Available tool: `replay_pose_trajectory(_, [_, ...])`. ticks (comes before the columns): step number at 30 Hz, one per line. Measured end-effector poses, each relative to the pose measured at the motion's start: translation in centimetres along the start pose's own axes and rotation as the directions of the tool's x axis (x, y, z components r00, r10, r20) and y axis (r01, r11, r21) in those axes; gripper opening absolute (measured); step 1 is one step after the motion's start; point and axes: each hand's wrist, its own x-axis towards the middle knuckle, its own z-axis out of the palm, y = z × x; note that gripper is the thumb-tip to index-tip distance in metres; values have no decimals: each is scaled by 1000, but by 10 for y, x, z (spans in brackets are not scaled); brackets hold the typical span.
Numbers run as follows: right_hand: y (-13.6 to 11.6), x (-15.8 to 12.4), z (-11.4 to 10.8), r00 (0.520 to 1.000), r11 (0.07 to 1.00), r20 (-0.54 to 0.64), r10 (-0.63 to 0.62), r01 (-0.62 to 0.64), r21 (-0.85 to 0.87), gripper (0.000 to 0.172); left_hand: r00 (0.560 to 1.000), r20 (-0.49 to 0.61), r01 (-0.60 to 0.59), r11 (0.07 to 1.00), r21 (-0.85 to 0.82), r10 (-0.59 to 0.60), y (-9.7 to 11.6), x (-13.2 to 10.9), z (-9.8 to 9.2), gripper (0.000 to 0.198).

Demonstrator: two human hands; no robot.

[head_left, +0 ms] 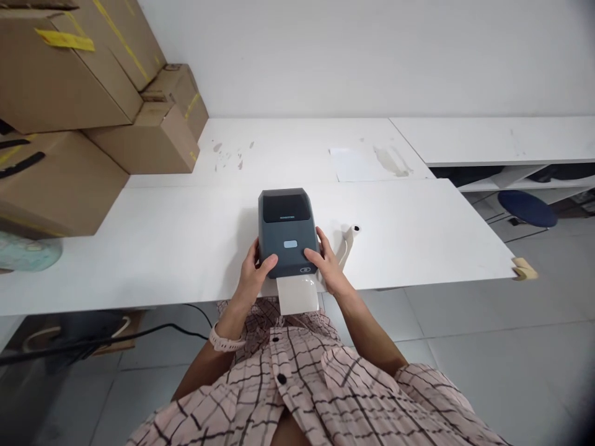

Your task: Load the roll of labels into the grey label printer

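A dark grey label printer [284, 226] stands on the white table [162, 248] close to its front edge. A white strip of label paper [297, 295] hangs out of its front slot over the table edge. My left hand [253, 275] grips the printer's left front corner, thumb on top. My right hand [325, 263] grips the right front corner, thumb resting on the top near a small button. A pale watch sits on my left wrist.
Stacked cardboard boxes [69, 105] fill the table's left end. A white cable end [346, 238] lies just right of the printer. A sheet of paper [356, 164] lies on the far table. A blue stool [527, 209] stands right, black cables run under the table.
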Motion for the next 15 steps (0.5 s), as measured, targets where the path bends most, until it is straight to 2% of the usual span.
replay_pose_trajectory(4, [1,0,1,999,999,-1,-40,40,-24,120,999,2,-32,998,44,32,2,3,0,82])
replay_pose_trajectory(7, [1,-1,1,999,998,10,-46,47,-35,119,998,-22,-54,994,91,56,-4,-5,0,79])
replay_pose_trajectory(9, [1,-1,1,999,998,8,-46,46,-33,118,984,-149,-75,981,181,103,-14,-21,1,75])
replay_pose_trajectory(11, [1,-1,2,999,999,2,-47,47,-22,118,928,-325,-81,950,300,182,-27,-40,1,64])
replay_pose_trajectory(12, [2,-1,2,999,999,-1,-50,50,-18,117,911,-364,-66,941,333,193,-32,-48,2,53])
replay_pose_trajectory(13, [3,-1,2,998,998,-5,-55,55,-16,116,927,-338,-39,941,336,159,-36,-56,3,43])
replay_pose_trajectory(15, [4,0,2,997,997,-12,-72,71,-20,113,986,-165,60,963,264,-16,-36,-63,6,41])
